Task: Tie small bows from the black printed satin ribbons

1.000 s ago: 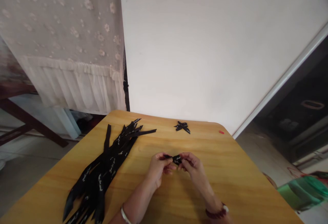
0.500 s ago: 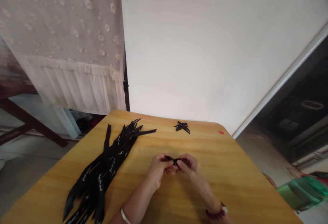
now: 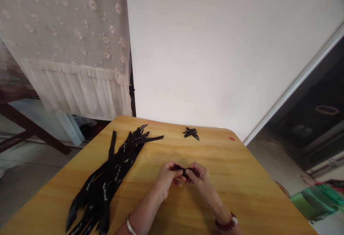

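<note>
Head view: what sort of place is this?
Probably a room in a home, though a small workroom can't be ruled out: a flowered curtain with a gathered hem hangs at left, and black ribbons lie on a plain wood-look table.

Silvery bangle [image 3: 130,225], dark-red bracelet [image 3: 225,225]

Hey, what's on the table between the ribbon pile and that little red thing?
In the head view, a black ribbon bow lies between the ribbon pile and the little red thing.
</note>
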Action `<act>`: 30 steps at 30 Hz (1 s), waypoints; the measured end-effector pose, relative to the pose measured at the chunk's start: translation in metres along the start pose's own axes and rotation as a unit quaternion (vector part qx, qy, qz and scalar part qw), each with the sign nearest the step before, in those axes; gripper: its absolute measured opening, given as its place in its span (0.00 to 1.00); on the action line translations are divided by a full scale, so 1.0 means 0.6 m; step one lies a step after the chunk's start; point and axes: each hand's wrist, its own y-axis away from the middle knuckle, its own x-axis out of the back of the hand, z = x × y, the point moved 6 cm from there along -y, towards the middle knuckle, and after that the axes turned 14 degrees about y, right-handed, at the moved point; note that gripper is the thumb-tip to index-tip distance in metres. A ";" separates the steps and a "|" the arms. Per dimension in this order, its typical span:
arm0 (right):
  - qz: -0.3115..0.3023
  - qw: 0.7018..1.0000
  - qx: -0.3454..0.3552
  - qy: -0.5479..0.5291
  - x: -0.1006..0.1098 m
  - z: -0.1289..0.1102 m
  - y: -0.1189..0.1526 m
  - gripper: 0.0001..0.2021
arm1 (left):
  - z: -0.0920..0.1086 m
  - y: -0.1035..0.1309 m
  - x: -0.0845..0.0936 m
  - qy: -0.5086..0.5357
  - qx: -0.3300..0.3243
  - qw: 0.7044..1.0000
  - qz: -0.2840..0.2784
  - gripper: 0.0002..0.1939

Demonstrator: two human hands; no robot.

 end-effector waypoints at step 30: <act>0.049 0.997 0.035 0.048 0.004 0.005 0.001 0.09 | -0.010 0.001 -0.006 0.111 0.037 0.993 0.017 0.09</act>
